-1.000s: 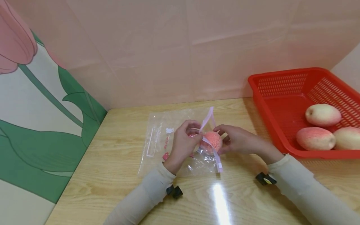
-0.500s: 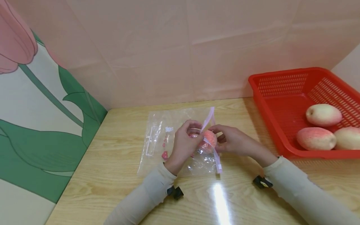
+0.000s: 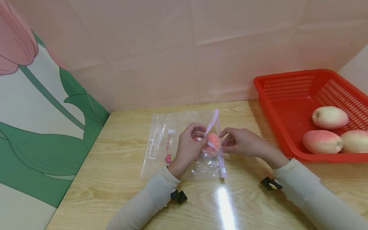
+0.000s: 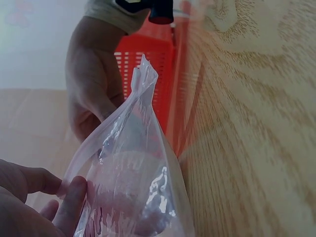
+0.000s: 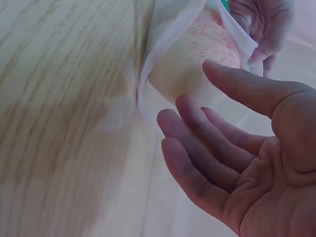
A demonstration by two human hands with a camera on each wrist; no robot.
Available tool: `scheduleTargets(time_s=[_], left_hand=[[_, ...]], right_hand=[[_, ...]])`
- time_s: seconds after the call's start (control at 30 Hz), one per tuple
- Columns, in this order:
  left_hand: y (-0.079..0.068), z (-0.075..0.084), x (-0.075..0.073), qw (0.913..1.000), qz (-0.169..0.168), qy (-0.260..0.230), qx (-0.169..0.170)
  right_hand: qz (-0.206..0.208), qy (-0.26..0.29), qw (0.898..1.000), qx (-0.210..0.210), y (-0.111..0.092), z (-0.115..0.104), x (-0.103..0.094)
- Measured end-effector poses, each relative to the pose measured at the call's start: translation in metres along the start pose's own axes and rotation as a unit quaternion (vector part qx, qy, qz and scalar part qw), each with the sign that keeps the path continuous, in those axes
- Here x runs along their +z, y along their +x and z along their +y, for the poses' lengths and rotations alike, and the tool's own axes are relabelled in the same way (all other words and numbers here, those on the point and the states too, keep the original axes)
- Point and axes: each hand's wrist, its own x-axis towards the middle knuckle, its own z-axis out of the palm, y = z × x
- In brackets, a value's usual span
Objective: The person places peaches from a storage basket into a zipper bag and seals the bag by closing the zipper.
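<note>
Inside plastic bag [image 3: 164,137], rounded speckled fruit [image 3: 213,141]

Looks like thin, clear, glossy, crinkled plastic on the zip bag [image 3: 171,143] at the left hand [image 3: 189,143], more satiny along the seal strip [image 3: 212,121]. Appears partly rough on the fruit [image 3: 213,140] nearest the right hand [image 3: 242,142]. Seems smooth moulded plastic for the basket [image 3: 270,119] right of the right hand. Shows glossy wood grain across the bench [image 3: 115,166] beneath both.
</note>
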Motion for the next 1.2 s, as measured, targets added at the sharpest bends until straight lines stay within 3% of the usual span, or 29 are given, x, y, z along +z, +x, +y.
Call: scheduleTargets(time_s=[0.53, 0.93, 1.2], left_hand=[[-0.001, 0.000, 0.002, 1.0000, -0.007, 0.001, 0.001], [-0.003, 0.000, 0.001, 0.9999, -0.009, 0.004, 0.003], [-0.003, -0.001, 0.002, 0.9999, -0.010, 0.008, 0.008]], right_hand=[[0.040, 0.003, 0.999, 0.002, 0.005, 0.001, 0.007], [0.046, 0.012, 0.998, -0.049, 0.007, -0.003, 0.016], [0.065, 0.026, 0.997, -0.042, 0.003, -0.005, 0.014]])
